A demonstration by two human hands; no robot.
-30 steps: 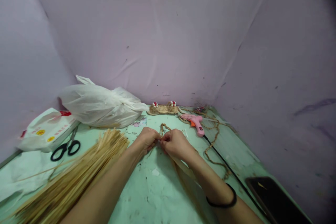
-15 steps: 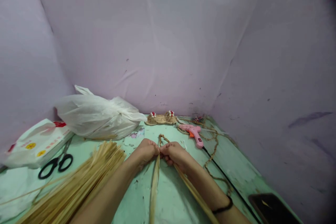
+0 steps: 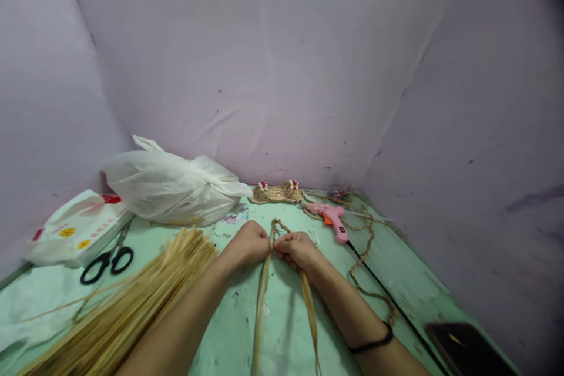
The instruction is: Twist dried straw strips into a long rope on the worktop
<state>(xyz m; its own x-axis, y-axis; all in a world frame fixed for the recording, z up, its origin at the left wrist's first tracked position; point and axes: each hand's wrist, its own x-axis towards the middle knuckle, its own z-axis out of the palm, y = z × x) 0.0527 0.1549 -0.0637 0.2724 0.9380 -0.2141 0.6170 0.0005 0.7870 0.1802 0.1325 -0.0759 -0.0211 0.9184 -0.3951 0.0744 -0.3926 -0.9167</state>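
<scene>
My left hand (image 3: pixel 252 243) and my right hand (image 3: pixel 298 251) meet near the middle of the table, both with fingers pinched. Between them they grip a twisted straw cord (image 3: pixel 275 225), whose short finished loop shows just beyond the fingertips. From my left hand a flat straw strand (image 3: pixel 261 311) hangs toward me. A second strand (image 3: pixel 309 305) trails down from under my right hand. The exact pinch points are partly hidden by the fingers. Left of my left forearm lies a thick bundle of dry straw (image 3: pixel 145 294).
Black-handled scissors (image 3: pixel 106 264), a printed white packet (image 3: pixel 79 226) and a knotted white plastic bag (image 3: pixel 176 185) lie left. Woven straw pieces with red-and-white beads (image 3: pixel 277 194) sit at the back. A pink glue gun (image 3: pixel 330 217), its black cable, a long cord (image 3: pixel 352 273) and a phone (image 3: pixel 467 349) lie right.
The view has shifted slightly, so the table things appear farther right and a bit higher. The right strand now hangs more steeply, clear of my forearm. Both hands keep their pinch.
</scene>
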